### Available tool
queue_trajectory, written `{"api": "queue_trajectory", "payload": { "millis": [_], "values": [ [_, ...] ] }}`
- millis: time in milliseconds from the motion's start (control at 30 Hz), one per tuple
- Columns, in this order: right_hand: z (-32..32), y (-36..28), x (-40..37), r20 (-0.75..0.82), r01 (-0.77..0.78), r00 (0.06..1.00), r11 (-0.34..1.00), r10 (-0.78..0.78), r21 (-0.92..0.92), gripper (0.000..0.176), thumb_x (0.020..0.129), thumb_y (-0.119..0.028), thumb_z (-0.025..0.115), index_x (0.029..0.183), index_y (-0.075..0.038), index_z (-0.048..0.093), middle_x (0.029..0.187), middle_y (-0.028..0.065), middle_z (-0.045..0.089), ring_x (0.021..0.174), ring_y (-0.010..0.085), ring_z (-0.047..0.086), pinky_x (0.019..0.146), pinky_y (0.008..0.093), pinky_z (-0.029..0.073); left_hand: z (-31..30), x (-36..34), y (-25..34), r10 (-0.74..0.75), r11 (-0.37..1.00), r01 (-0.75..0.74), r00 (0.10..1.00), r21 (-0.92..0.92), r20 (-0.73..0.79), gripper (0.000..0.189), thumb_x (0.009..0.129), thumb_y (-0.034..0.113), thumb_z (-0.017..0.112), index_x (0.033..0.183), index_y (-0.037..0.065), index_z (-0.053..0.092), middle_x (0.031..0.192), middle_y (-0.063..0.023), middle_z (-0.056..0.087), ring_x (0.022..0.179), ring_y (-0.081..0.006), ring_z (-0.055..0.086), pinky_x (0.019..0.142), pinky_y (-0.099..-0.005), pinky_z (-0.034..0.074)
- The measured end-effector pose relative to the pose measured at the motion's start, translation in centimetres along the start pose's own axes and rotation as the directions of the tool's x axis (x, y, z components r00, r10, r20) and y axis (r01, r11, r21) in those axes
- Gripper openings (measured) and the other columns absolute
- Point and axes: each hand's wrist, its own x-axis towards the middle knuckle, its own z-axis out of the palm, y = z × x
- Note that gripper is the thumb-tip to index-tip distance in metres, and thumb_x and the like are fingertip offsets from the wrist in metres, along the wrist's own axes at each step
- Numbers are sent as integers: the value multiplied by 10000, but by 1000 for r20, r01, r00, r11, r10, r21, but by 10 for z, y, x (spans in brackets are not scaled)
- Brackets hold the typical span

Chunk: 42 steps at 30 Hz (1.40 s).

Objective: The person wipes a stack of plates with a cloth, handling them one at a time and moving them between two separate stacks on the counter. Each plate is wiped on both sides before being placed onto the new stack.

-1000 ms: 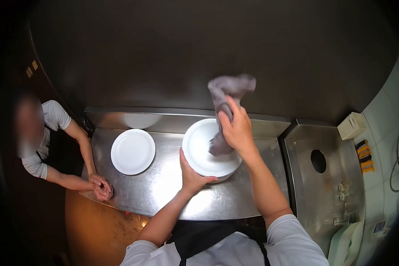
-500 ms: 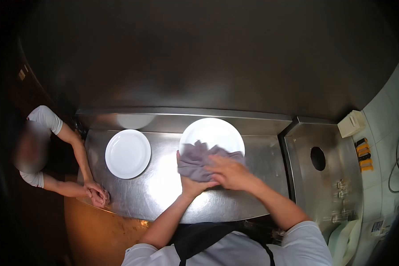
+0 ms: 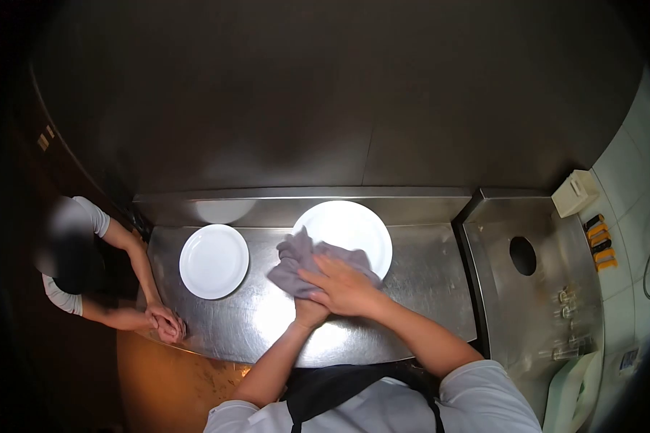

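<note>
The scene is dimly lit; glare is thrown on the steel counter (image 3: 267, 317), edges are darkened and bent by fisheye distortion.

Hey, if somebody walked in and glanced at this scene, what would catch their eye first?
Two bright white plates stand out on the gleaming steel counter: a large plate at the centre and a smaller plate to its left. At the large plate's near edge, the right hand presses a crumpled grey cloth, overlapping the left hand. Another person's clasped hands rest at the counter's left corner.
</note>
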Motion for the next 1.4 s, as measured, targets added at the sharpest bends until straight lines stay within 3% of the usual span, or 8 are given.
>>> {"api": "queue_trajectory", "payload": {
  "millis": [133, 233, 433, 633, 900, 1133, 1267, 1400],
  "values": [
    [-18, 35, -49, -52, -222, 975, 952, 216, -210, 560, 967, -376, 613, 1496, -241, 483, 1556, 312, 336, 1453, 428, 349, 1202, 472, 279, -15, 25, 19, -285, 629, -8, 928, -777, -240, 920, 917, 470, 670, 1575, 22, 209, 1536, -200, 377, 1411, -312, 395, 1165, -424, 332],
    [-27, 68, -41, -350, -457, 853, 878, 388, -140, 506, 948, -312, 642, 1438, -219, 556, 1550, 307, 343, 1418, 433, 398, 1159, 483, 344, -24, 54, -8, -390, 563, 14, 886, -826, -251, 1067, 849, 727, 588, 1574, 32, 225, 1525, -185, 404, 1408, -301, 407, 1173, -421, 332],
    [-52, 95, -24, -216, -489, 754, 750, 620, 446, 548, 901, -159, 681, 1427, -261, 564, 1452, 327, 463, 1384, 442, 438, 1106, 441, 421, -15, 60, 13, -432, 358, 78, 897, -931, -91, 926, 761, 437, 664, 1510, 21, 313, 1379, -189, 516, 1273, -311, 522, 1099, -429, 422],
    [-51, 134, 5, -309, -250, 940, 905, 142, -345, 511, 959, -227, 604, 1463, -196, 521, 1469, 313, 454, 1415, 453, 387, 1178, 521, 301, 44, 46, 51, -511, 546, 0, 793, -838, -333, 986, 755, 422, 628, 1555, 9, 227, 1488, -207, 408, 1371, -324, 427, 1152, -429, 341],
    [-27, 57, -25, -31, 146, 989, 983, -143, 114, 562, 981, -332, 585, 1506, -181, 453, 1513, 312, 394, 1451, 447, 337, 1210, 528, 227, 69, 6, 15, -521, 341, -48, 822, -939, -231, 730, 1040, 503, 396, 1566, 21, 241, 1548, -166, 380, 1427, -304, 384, 1202, -439, 282],
    [-34, 106, -102, -260, -155, 960, 974, 108, -166, 538, 928, -293, 682, 1436, -178, 544, 1478, 285, 450, 1400, 419, 427, 1152, 480, 354, -1, 48, 31, -274, 820, 80, 924, -567, -266, 756, 1039, 537, 442, 1551, -1, 304, 1537, -164, 416, 1430, -271, 379, 1194, -388, 273],
    [-45, 122, -83, -414, -246, 824, 902, 388, 355, 612, 825, -224, 782, 1400, -182, 577, 1398, 245, 523, 1331, 400, 499, 1096, 428, 429, -37, 103, 73, -600, 704, 535, 800, -467, 12, 633, 1005, 422, 576, 1446, -21, 472, 1449, -197, 527, 1324, -279, 510, 1135, -393, 366],
    [-53, 126, -73, -426, -172, 803, 847, 416, 503, 650, 738, -128, 813, 1355, -182, 618, 1321, 209, 572, 1257, 378, 559, 1047, 408, 473, -24, 115, 70, -372, 886, 428, 886, 177, -277, 623, 912, 295, 690, 1396, -45, 496, 1430, -311, 509, 1287, -429, 539, 1113, -446, 398]
  ]
}}
